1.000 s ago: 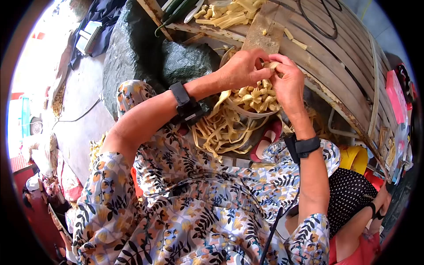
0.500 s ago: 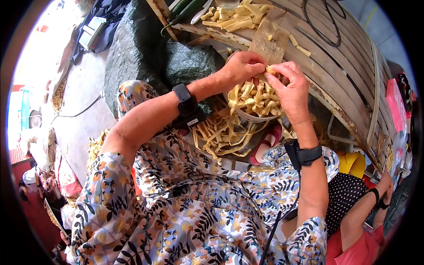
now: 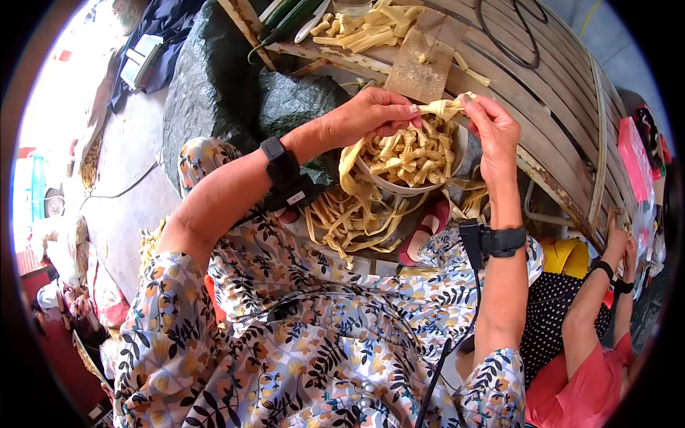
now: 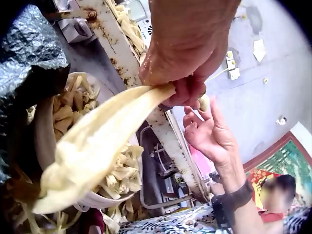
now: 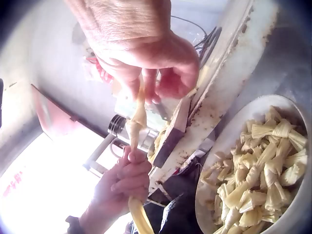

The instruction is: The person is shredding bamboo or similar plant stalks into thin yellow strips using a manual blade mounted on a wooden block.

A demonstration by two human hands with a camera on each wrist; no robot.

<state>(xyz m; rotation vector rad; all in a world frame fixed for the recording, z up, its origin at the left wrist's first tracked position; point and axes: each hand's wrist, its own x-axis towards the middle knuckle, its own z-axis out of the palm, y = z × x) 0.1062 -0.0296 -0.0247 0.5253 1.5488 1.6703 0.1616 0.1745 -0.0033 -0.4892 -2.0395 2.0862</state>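
Observation:
Between the two hands, above the bowl, a pale yellow knotted strip [image 3: 444, 108] is stretched. My left hand [image 3: 374, 114] pinches one end, and a long loose tail [image 4: 100, 131] of the strip hangs from its grip in the left wrist view. The other end is pinched between the thumb and fingers of my right hand [image 3: 494, 128]; the right wrist view shows the knot [image 5: 136, 124] between the hands. Below them the white bowl [image 3: 462, 151] holds many knotted yellow pieces [image 3: 410, 158].
A slatted wooden table [image 3: 556, 107] with a rusty edge bears a small board [image 3: 421, 65], yellow strips [image 3: 371, 36] and green vegetables [image 3: 285, 18]. Loose strips [image 3: 357, 221] lie below the bowl. Dark green plastic [image 3: 207, 93] stands at the left. Another person [image 3: 578, 357] sits at the lower right.
The hands have moved apart, the right one outward, and the knotted strip between them now shows stretched out. More of the bowl has come into sight.

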